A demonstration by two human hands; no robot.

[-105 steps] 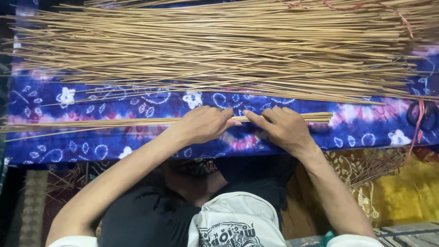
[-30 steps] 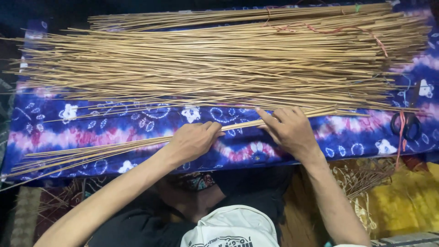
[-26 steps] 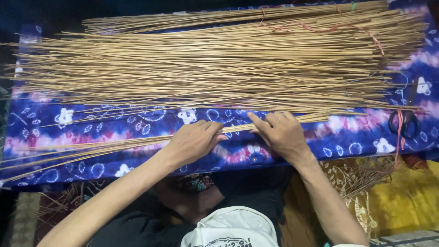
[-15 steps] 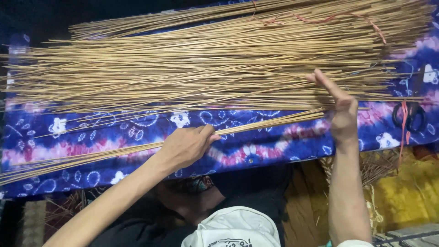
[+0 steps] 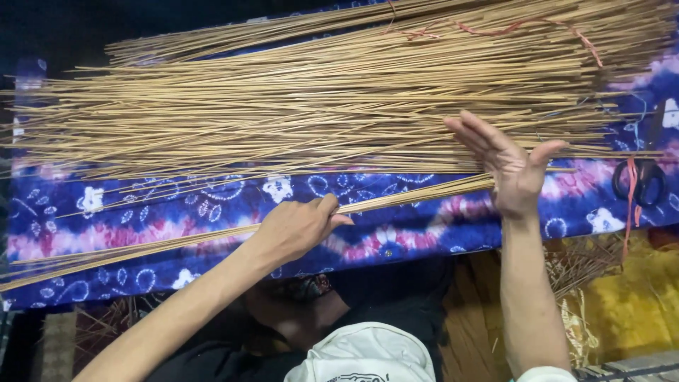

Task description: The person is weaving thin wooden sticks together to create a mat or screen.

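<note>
L hand (image 5: 296, 228) fist closed round thin stick bundle (image 5: 177, 244) lying slanted on blue cloth (image 5: 396, 237). R hand (image 5: 511, 166) open, palm flat vs bundle's right end, fingers up.

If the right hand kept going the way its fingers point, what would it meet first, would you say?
Most likely the big pile of thin sticks; the right hand already hovers at its near edge, though depth is unclear.

Matt wooden sticks (image 5: 339, 106), printed cotton cloth (image 5: 212, 212)
</note>
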